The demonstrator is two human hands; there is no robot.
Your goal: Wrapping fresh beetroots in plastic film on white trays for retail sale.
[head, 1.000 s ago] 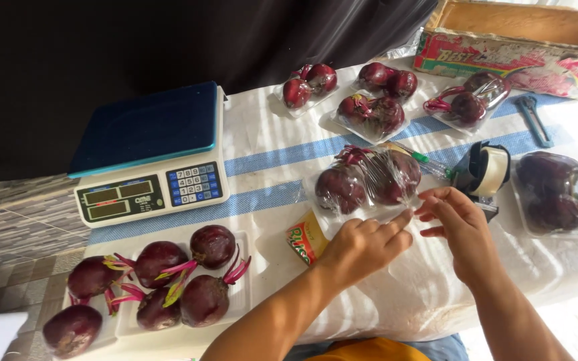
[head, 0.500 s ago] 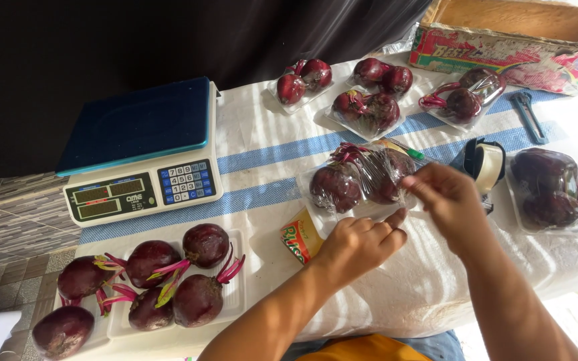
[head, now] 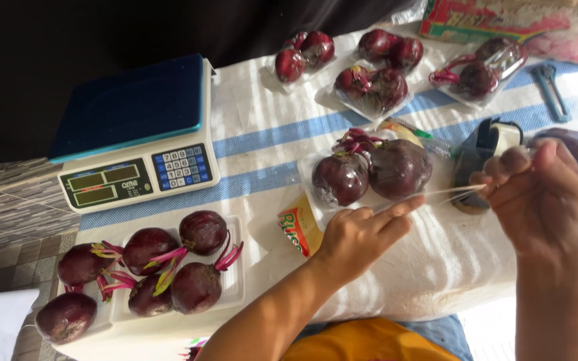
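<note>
From the head view I see my left hand (head: 362, 234) resting half-open on the bench (head: 436, 261), fingers stretched toward a strip of clear tape (head: 459, 192) and gripping nothing that I can make out. My right hand (head: 546, 200) pinches the other end of that strip, which runs taut between the two hands. Just beyond the right hand sits the dark tape dispenser (head: 479, 157).

I judge the strip could curl and stick to itself or to my fingers if the tension slackens. It might also catch the film of the wrapped beet tray (head: 372, 175) just beyond the left hand and tear it.

Beside the left wrist lies a small yellow packet (head: 299, 230) with red and green print. Well to the left of it stands a white scale (head: 135, 144) with a blue platform. Far beyond the right hand lies a flat carton (head: 516, 23), printed red and green. Nearer me on the left sit loose beets (head: 168, 264) in a white tray.
</note>
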